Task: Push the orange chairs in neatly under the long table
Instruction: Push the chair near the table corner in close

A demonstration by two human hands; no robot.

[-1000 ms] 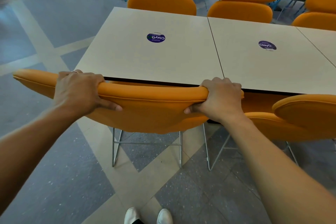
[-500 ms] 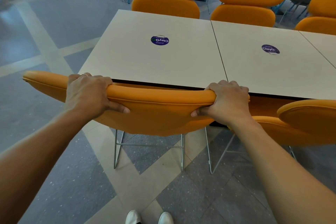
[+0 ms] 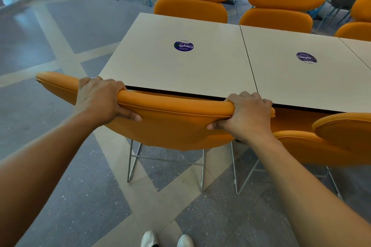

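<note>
Left hand [image 3: 98,98] and right hand [image 3: 248,115] each clasp the top of the orange chair [image 3: 172,124], its backrest against the table [image 3: 180,70] edge. Risk: uneven pushing skews it, or fingers pinch between backrest and tabletop.

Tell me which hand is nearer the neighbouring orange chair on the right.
Right. The right hand grips the held chair's backrest at the end beside the neighbouring chair; the left hand grips towards the far end.
</note>
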